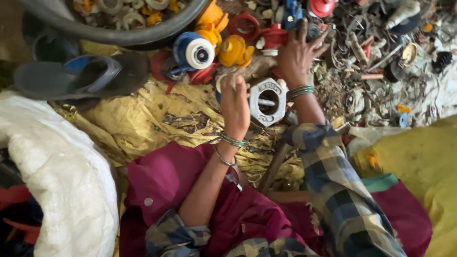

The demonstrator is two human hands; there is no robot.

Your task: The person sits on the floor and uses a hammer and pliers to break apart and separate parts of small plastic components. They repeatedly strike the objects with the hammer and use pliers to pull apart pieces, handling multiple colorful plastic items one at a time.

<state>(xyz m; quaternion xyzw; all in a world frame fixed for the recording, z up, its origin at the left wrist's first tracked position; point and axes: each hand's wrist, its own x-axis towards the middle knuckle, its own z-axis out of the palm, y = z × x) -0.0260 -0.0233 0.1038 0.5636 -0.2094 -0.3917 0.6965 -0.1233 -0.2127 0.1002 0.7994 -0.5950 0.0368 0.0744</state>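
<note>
A big white sack (pixel 62 181) lies at the left, and a yellow cloth (pixel 143 119) covers the floor under a heap of plastic and metal scrap (pixel 362 43). A grey hexagonal fitting (pixel 268 101) lies flat between both hands, just right of the left hand (pixel 234 102), which is nearer. Whether the left fingers hold something, I cannot tell. The right hand (pixel 297 52) reaches further, its fingers spread wide over a red plastic part (pixel 273 35). A blue-and-white cap (pixel 195 51) and yellow pieces (pixel 233 50) crowd nearby.

Grey hexagonal metal nut (pixel 268 101) w/ round centre hole (dirty), flat on yellow sacking, between wrists
</note>
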